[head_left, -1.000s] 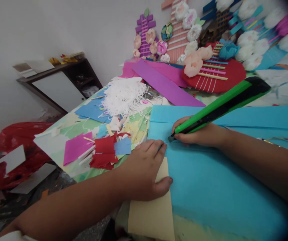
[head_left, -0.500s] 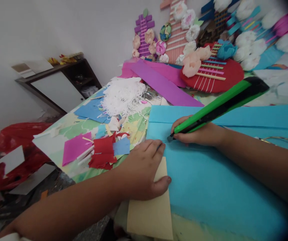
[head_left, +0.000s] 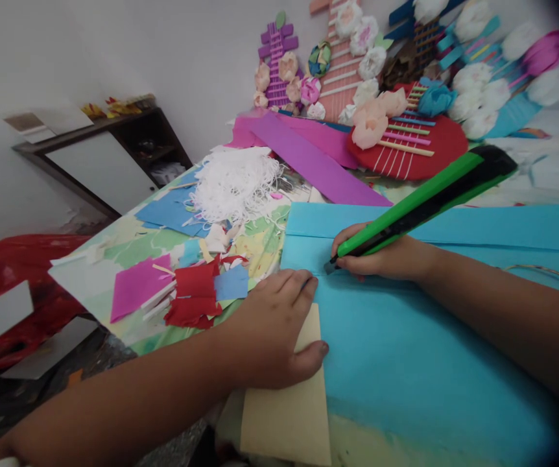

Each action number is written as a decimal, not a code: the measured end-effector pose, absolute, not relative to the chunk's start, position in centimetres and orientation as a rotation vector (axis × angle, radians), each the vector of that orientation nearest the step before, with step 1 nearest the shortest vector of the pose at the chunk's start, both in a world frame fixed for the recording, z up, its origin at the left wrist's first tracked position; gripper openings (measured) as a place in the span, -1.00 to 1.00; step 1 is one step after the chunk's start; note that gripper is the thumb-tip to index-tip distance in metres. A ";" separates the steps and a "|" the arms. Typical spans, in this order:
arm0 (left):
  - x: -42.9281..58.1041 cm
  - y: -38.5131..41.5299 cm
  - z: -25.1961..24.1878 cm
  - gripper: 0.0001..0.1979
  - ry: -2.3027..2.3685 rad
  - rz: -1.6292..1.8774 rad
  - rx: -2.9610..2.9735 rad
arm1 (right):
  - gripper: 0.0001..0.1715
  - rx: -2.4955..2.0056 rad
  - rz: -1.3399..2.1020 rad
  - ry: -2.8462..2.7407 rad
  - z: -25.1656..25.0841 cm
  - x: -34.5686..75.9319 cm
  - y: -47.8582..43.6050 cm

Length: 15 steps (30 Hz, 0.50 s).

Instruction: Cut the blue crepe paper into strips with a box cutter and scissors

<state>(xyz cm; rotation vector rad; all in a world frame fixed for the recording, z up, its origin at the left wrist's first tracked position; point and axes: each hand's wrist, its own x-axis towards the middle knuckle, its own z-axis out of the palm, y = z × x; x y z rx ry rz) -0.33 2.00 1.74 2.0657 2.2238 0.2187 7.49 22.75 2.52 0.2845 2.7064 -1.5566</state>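
1. Mid-frame, the right hand [head_left: 386, 258] grips a green utility knife [head_left: 420, 204], its tip down on the blue paper sheet [head_left: 406, 363] that fills the lower right.
2. The left hand [head_left: 270, 331] lies flat and ungripping, pinning a tan card [head_left: 289, 415] at bottom centre, seemingly as the blade's guide.

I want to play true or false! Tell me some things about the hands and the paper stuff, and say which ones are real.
1. The right hand holds a green cutter. True.
2. The cutter's tip touches red paper. False: it meets the light blue sheet.
3. The left hand holds scissors. False: it holds nothing and presses flat on a tan card.
4. A pile of white paper shreds lies farther back on the table, apart from both hands. True.
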 end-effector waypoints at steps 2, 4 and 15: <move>-0.3 2.0 1.8 -0.31 2.222 0.201 2.062 | -0.87 0.297 -1.562 2.701 2.5 7.5 22.8; -0.4 2.0 1.7 -0.30 2.222 0.182 2.070 | -0.87 0.289 -1.557 2.708 2.5 7.5 22.8; -0.3 2.0 1.7 -0.31 2.230 0.176 2.082 | -0.88 0.215 -1.516 2.731 2.4 7.5 22.7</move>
